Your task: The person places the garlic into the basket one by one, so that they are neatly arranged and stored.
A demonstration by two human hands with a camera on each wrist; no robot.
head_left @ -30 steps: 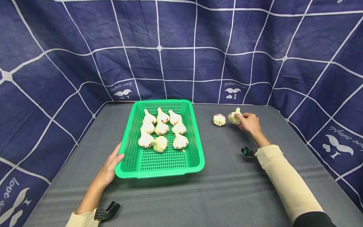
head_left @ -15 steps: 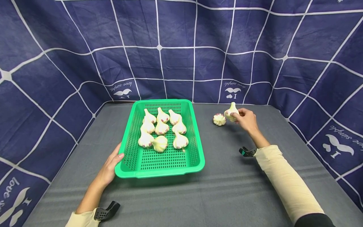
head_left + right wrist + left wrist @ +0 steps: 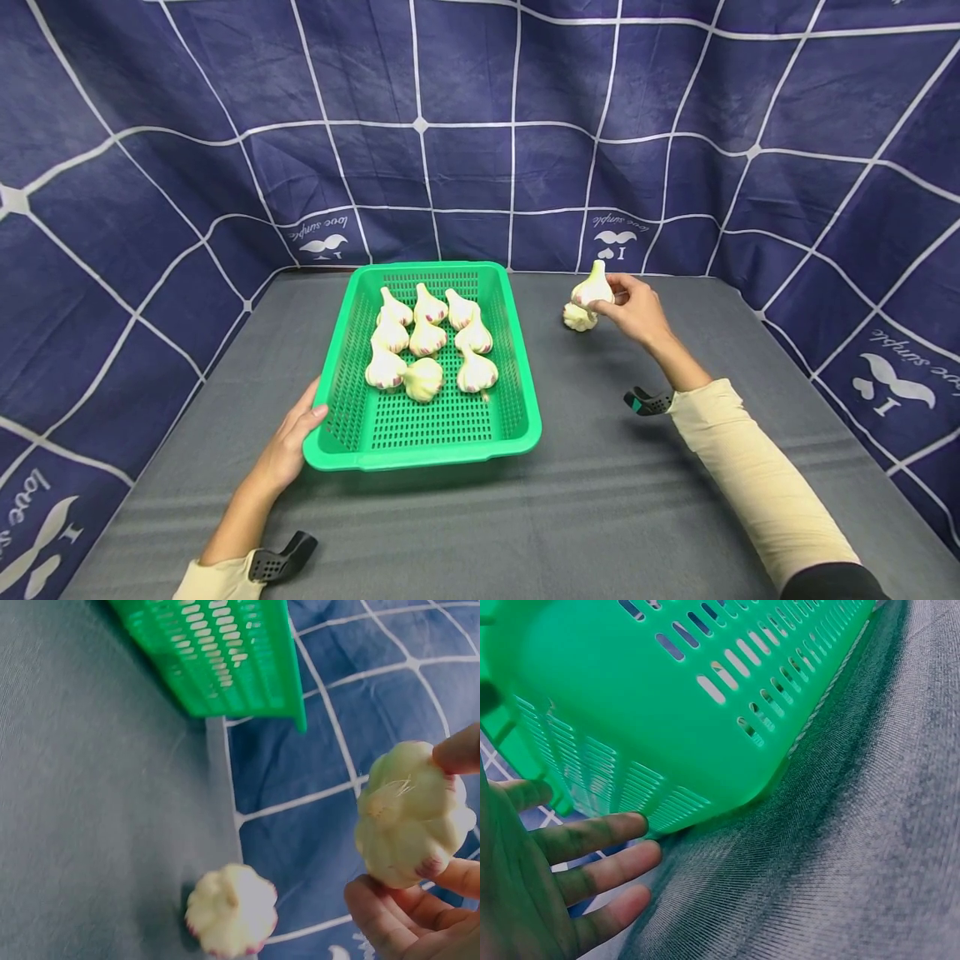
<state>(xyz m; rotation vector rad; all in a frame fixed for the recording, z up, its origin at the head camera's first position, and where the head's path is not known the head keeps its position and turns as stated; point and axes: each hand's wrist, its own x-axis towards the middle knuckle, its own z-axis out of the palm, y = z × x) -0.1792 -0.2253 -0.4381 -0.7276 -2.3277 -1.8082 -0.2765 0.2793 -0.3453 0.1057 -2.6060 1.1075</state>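
Observation:
At the left side of the green basket (image 3: 422, 461), my left hand (image 3: 285, 446) holds the rim, the thumb hooked over it. In the left wrist view, its spread fingers (image 3: 604, 870) lie along the basket's outer wall. Between thumb and fingers, my right hand (image 3: 637, 308) pinches a garlic bulb (image 3: 592, 287), stem up, its root end (image 3: 381, 806) facing the right wrist camera. Below and partly behind that bulb in the head view, another garlic bulb (image 3: 579, 318) sits on the grey table. Several garlic bulbs (image 3: 477, 372) lie in rows inside the basket.
A grey cloth covers the table (image 3: 585, 500). Behind it and along both sides hangs a dark blue curtain (image 3: 465, 192) with white lines. The basket's right wall (image 3: 525, 375) stands between its bulbs and my right hand.
My right hand has lifted the garlic bulb and carried it left, until it overlaps the bulb on the table. My left hand and the basket have stayed in place.

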